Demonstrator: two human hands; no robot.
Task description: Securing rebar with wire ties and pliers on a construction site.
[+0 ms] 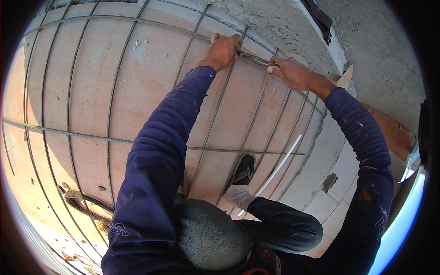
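A mat of ribbed steel bars crosses over pinkish formwork boards. At the far edge, my left hand is closed by a crossing of two bars, its fingers pinched on thin dark strands that look like tie wire. The strands run along the far cross bar to my right hand, whose thumb and fingers grip their other end. Part of the crossing is hidden behind my left fingers.
A rough concrete edge borders the mat at far right. A white rod slants near my shoe. A dark bundle of wire lies at near left. Small stones dot the boards.
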